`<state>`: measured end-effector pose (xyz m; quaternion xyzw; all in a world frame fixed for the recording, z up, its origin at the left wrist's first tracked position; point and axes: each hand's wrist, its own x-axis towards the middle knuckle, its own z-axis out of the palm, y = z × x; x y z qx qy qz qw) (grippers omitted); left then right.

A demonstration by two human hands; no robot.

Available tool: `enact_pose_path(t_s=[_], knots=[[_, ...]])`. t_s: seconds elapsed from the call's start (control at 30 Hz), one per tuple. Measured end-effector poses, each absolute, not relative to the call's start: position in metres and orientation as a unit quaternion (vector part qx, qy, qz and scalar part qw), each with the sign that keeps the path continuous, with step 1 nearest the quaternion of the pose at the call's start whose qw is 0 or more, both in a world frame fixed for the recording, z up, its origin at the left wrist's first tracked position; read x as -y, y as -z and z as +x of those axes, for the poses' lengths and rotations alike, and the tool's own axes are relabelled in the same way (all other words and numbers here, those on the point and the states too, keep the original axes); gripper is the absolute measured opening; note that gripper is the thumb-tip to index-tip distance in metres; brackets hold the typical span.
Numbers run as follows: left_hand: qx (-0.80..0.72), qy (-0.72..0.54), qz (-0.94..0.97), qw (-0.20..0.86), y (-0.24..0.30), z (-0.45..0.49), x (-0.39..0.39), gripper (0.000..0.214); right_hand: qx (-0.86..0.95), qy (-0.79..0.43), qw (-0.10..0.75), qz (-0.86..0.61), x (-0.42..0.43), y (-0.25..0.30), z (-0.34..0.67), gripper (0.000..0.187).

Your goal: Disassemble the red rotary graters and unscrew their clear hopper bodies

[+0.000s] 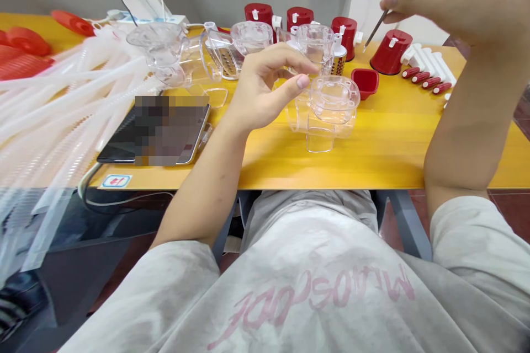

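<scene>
A clear plastic housing (334,100) with a round top and a squarish foot stands on the yellow table in front of me. My left hand (269,85) is at its upper left rim, fingers curved and thumb apart from them; nothing shows between them. Whether the fingertips touch the rim I cannot tell. Raised at the upper right, my right hand (451,3) is closed around a screwdriver (376,31). Its dark handle lies in the fingers and its thin metal shaft slants down to the left. Any small piece at its tip is too small to make out.
Behind are red bases (391,52), more clear housings (252,38) and a small red tray (365,84). White-and-red handles (430,71) lie at right. Left are a tablet (199,132), a heap of translucent strips (74,94), red parts (27,47) and a power strip (174,20).
</scene>
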<state>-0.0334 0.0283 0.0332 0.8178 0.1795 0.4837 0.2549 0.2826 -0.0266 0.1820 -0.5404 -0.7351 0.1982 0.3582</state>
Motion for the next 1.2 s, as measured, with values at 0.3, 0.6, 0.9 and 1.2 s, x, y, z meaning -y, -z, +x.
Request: enact_pose_path(t_s=[0.3,0.6,0.9,1.2], knots=[[-0.189,-0.530,0.780,0.272,-0.031,-0.022,-0.025,0.059,0.772,-0.101,0.180,-0.601,-0.030,-0.155,0.298,0.023],[-0.184,-0.526,0.784,0.274,-0.031,-0.024,-0.021,0.048,0.773,-0.083,0.131,-0.615,-0.052,-0.137,0.309,0.029],[-0.188,-0.510,0.796,0.266,-0.031,-0.025,-0.022,0.053,0.757,-0.122,0.184,-0.615,-0.051,-0.135,0.308,0.030],[-0.180,-0.512,0.799,0.259,-0.034,-0.026,-0.017,0.056,0.744,-0.130,0.262,-0.601,-0.036,-0.151,0.307,0.028]])
